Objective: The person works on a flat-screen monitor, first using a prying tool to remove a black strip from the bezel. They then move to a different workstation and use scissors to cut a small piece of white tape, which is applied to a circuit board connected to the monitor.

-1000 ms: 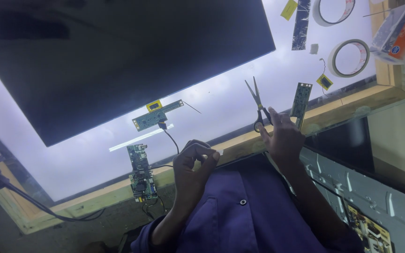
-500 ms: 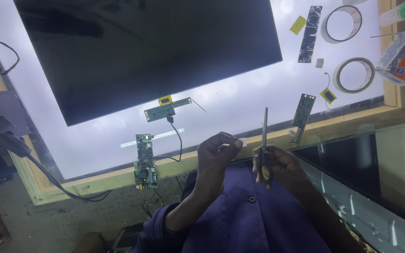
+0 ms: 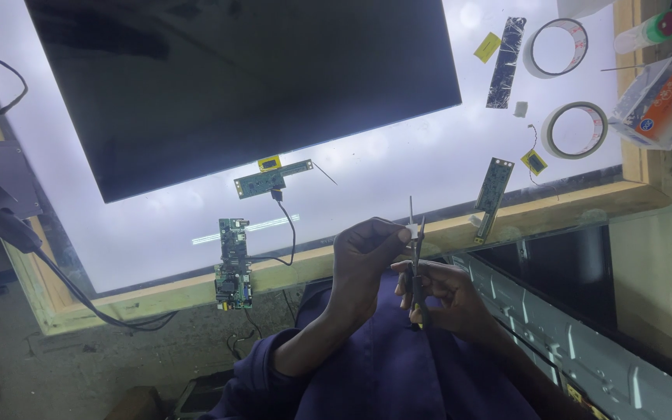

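The right hand holds a pair of slim metal scissors, its grip clamped around the dark handles, blades pointing up and away from the body. The left hand sits just beside the blades, its fingertips pinched together on a small white scrap that touches the scissor blades just above the right hand's grip. Both hands hover over the purple-clad lap, near the wooden edge of the glowing white surface. Beyond the grip lie a narrow green circuit strip, a green circuit board with a black cable, and a large dark flat panel.
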